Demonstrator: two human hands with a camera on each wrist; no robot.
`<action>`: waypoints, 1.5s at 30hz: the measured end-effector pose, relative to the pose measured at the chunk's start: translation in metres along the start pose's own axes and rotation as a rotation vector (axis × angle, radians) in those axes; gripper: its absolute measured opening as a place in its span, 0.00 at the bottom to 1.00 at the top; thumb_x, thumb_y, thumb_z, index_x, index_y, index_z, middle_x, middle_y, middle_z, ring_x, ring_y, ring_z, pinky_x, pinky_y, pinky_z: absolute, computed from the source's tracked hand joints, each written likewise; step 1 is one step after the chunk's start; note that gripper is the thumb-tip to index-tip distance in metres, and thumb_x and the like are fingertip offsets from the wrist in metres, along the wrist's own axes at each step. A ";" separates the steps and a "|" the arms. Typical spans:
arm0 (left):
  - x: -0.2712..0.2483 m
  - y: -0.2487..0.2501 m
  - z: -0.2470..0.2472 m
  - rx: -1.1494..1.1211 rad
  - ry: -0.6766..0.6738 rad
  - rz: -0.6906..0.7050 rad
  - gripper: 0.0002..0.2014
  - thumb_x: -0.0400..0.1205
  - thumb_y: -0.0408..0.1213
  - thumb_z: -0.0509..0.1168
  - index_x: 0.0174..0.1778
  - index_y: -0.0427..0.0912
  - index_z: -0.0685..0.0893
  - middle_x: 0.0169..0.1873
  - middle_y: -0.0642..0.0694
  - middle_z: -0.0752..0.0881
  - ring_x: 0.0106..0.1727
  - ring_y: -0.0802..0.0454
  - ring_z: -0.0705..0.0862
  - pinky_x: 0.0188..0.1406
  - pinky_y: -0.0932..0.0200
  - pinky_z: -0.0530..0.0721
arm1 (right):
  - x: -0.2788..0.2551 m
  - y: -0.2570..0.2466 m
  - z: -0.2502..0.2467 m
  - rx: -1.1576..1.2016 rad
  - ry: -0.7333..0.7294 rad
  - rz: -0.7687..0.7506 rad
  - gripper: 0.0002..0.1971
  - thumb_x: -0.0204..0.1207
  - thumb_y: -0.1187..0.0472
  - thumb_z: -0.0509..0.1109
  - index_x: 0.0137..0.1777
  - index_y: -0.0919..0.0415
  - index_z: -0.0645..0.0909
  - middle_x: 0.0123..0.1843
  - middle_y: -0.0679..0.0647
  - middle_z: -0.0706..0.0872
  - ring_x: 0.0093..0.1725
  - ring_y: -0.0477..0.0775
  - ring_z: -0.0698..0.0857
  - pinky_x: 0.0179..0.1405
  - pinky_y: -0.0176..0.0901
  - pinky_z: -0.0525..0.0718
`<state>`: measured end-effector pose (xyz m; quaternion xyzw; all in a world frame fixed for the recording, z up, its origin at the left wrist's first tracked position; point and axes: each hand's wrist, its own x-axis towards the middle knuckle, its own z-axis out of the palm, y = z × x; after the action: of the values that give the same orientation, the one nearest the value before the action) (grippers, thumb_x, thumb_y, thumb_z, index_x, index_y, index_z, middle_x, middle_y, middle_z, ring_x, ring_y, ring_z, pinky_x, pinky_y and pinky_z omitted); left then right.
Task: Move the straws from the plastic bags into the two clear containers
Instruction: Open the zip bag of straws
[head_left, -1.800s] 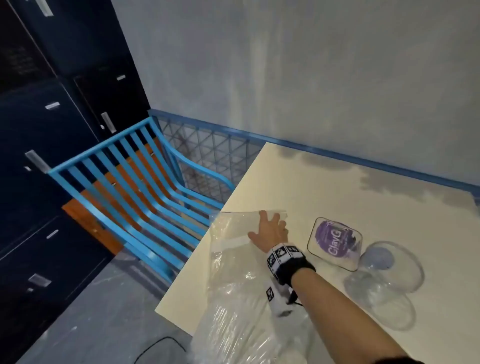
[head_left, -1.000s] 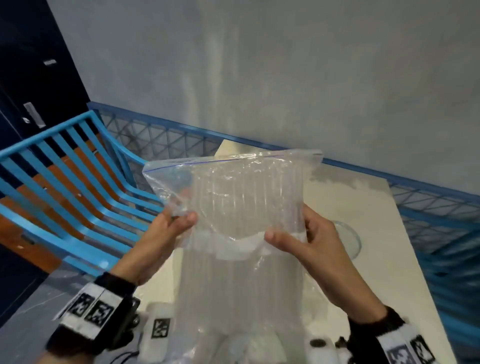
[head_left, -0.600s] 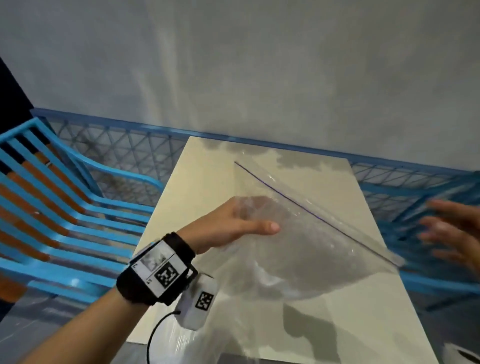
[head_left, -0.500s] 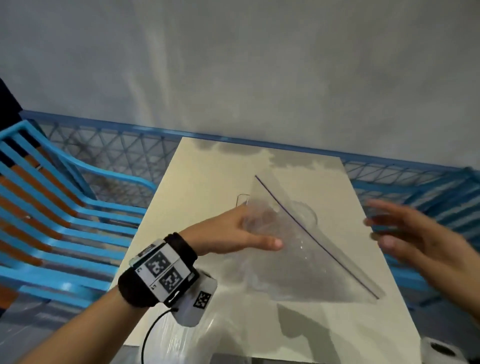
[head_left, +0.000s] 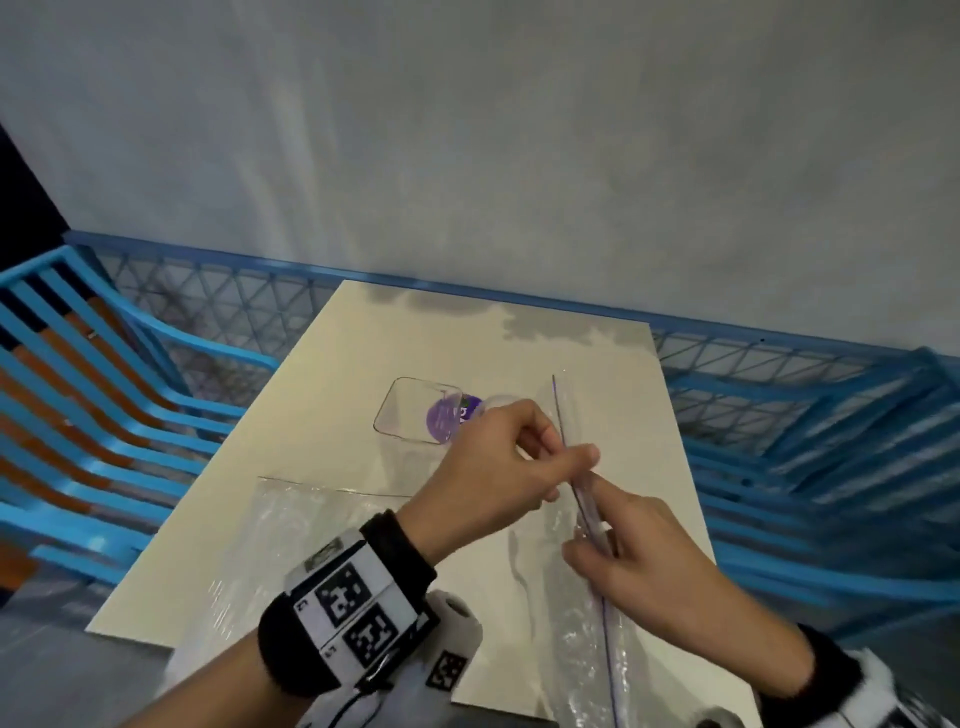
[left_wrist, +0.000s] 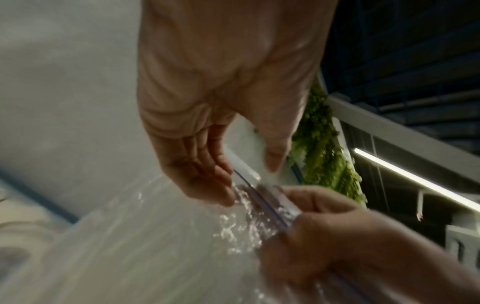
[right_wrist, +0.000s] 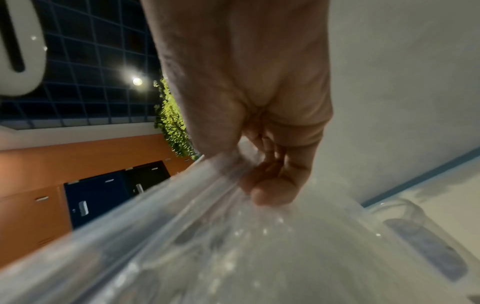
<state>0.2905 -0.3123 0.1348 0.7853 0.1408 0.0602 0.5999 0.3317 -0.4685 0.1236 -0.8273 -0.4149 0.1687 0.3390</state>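
- The right hand (head_left: 631, 540), which half a second earlier hovered spread and apart from the plastic bag (head_left: 582, 597), came in and pinched the bag's zip strip.
- The left hand (head_left: 498, 467), earlier cupped under the bag's side, shifted up to pinch the same strip just beyond the right hand.
- The bag's zip edge, earlier slanting across the view, turned nearly end-on above the bench (head_left: 332, 415).
- A second bag (head_left: 291, 525) came into view on the bench.

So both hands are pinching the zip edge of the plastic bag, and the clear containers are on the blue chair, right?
Not quite. The left hand and right hand do pinch the plastic bag at its zip edge, but the head view shows the clear containers on the cream table, not the chair.
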 end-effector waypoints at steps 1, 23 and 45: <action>0.001 0.003 0.012 -0.029 -0.004 -0.006 0.11 0.77 0.39 0.72 0.41 0.33 0.82 0.30 0.46 0.87 0.27 0.55 0.86 0.33 0.58 0.86 | -0.006 0.008 -0.004 -0.005 0.001 0.000 0.21 0.74 0.68 0.65 0.60 0.40 0.73 0.26 0.52 0.77 0.23 0.45 0.75 0.22 0.29 0.69; 0.001 0.008 0.118 -0.282 0.083 -0.071 0.03 0.76 0.25 0.69 0.42 0.31 0.88 0.30 0.41 0.88 0.30 0.53 0.86 0.35 0.64 0.86 | -0.041 0.081 -0.050 0.621 0.416 0.222 0.05 0.78 0.69 0.69 0.41 0.67 0.85 0.34 0.63 0.91 0.35 0.61 0.91 0.33 0.45 0.89; 0.009 0.004 0.127 0.219 0.286 0.163 0.05 0.76 0.27 0.66 0.42 0.35 0.88 0.31 0.44 0.89 0.33 0.52 0.87 0.40 0.58 0.87 | -0.028 0.074 -0.040 0.061 0.523 0.115 0.08 0.79 0.64 0.66 0.38 0.63 0.76 0.31 0.49 0.81 0.28 0.44 0.77 0.28 0.32 0.75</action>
<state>0.3335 -0.4280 0.1031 0.8380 0.1663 0.2036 0.4781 0.3802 -0.5396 0.1003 -0.8543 -0.2602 -0.0195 0.4495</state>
